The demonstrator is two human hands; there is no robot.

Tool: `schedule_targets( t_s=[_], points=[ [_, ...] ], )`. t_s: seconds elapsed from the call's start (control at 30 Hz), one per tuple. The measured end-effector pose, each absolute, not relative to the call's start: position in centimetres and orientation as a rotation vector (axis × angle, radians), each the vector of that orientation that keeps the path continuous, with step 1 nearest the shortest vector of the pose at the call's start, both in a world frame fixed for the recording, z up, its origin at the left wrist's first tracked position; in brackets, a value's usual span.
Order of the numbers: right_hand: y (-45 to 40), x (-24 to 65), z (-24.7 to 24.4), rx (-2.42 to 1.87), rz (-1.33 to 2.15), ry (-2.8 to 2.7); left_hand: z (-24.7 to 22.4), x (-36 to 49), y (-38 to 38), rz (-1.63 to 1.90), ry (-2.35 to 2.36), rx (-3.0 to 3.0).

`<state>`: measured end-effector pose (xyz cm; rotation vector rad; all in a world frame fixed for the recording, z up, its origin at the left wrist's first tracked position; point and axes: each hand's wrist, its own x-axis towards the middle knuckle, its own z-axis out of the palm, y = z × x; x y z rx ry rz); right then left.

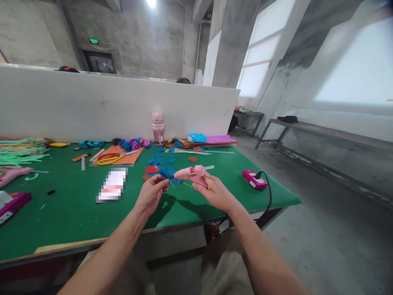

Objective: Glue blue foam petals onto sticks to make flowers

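Observation:
My right hand [211, 189] is wrapped round the handle of a pink glue gun [192, 173], whose nozzle points left. A clear glue stick [209, 167] sticks out of its back end. My left hand [152, 190] is closed in a pinch at a blue petal-shaped piece [166, 172], close to the nozzle tip. Its fingertips partly hide how the piece is gripped. Thin pale strands show just below the nozzle. Beyond the hands, several flat blue pieces [156, 159] and a red piece [151, 169] lie on the green table [76, 217].
A phone [112, 185] lies left of my hands, with yellow-and-red-handled scissors [115, 158] behind it. A magenta power box [254, 180] with a black cable stands at the right. A pink bottle [158, 129] stands by the white partition [123, 98]. Another pink glue gun [14, 175] lies far left.

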<state>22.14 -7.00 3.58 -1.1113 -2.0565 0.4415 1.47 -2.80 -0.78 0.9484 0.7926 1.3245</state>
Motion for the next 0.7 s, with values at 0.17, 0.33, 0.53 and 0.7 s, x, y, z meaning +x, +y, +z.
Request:
schedule_targets(
  t_s=[0.17,0.33,0.53,0.7],
  points=[
    [-6.95,22.08,3.52,-1.103,0.447,-2.055,-0.67,1.48,-2.89,1.315,0.800,0.950],
    [-7.00,22.18,3.50,-1.118,0.436,-2.063,-0.59,1.48,-2.95,1.320,0.807,0.951],
    [-6.93,22.13,3.40,-1.108,0.445,-2.063,-0.55,1.55,-2.93,1.322,0.807,0.944],
    [-6.93,22.23,3.34,-1.112,0.453,-2.068,-0.66,1.56,-2.89,1.322,0.800,0.942]
  ],
)
